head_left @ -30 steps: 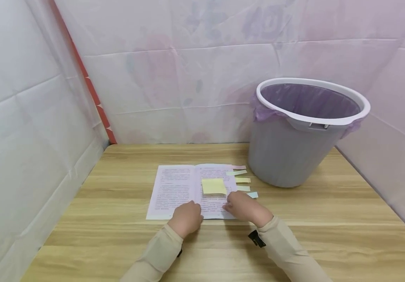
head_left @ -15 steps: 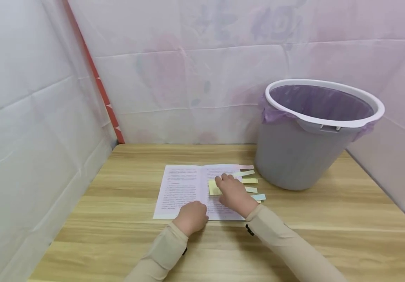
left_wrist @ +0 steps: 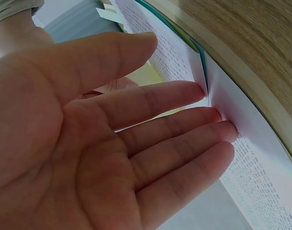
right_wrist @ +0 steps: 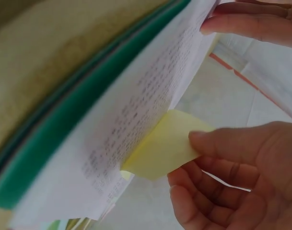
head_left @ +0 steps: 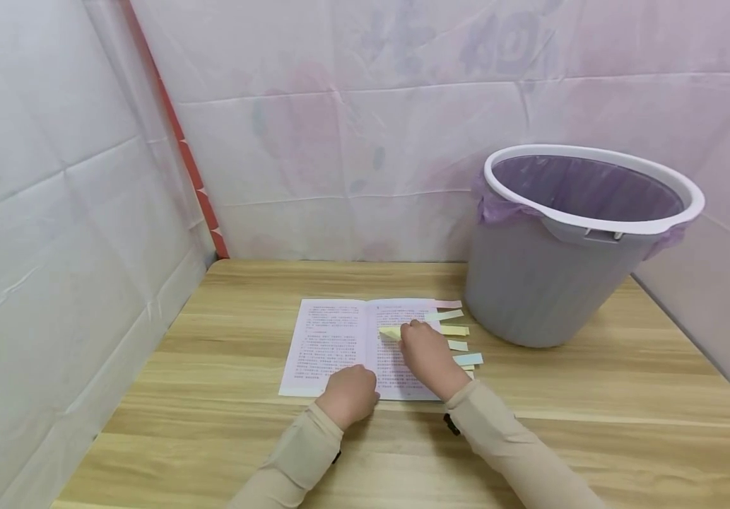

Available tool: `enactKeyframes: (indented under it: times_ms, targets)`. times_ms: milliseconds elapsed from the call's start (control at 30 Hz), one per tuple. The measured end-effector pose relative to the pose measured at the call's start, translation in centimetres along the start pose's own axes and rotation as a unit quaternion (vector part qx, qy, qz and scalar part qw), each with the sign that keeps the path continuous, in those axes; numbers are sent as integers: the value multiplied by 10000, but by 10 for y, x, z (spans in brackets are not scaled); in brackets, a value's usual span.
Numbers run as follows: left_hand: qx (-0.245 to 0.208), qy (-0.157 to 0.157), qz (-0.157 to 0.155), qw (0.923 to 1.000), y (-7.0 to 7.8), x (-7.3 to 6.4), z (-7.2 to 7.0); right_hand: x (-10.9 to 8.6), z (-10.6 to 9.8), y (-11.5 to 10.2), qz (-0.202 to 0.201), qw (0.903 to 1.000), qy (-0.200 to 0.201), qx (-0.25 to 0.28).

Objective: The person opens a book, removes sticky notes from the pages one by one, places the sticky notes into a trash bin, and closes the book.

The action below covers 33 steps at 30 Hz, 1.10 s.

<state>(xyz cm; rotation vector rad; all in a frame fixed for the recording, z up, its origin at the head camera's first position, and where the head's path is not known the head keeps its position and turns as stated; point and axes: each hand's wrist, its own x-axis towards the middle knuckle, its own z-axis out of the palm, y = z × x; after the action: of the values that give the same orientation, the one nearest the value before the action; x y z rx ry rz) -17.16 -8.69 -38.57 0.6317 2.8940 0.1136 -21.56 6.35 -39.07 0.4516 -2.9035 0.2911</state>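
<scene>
An open book lies on the wooden table, its pages covered in print. My left hand rests at the book's lower edge by the spine; in the left wrist view its fingers are straight, tips pressing on the pages. Over the right page, my right hand pinches a yellow sticky note between thumb and fingers. The note's free side is lifted, while its other edge still meets the page. In the head view my right hand covers part of the note.
Several coloured page tabs stick out from the book's right edge. A grey bin with a white rim and purple liner stands at the back right of the table. White sheeting encloses the back and sides.
My right hand has moved from the book's lower right up to the yellow sticky note, gripped it and lifted its side off the page. The left hand stays at the spine.
</scene>
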Motion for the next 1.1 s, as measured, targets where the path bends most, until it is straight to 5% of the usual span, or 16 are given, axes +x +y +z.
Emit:
enactKeyframes:
  times_ms: [1100]
  targets:
    - [-197, -33, -97, 9998, 1, -1, -2, -6, -5, 14, 487, 9920, 617, 991]
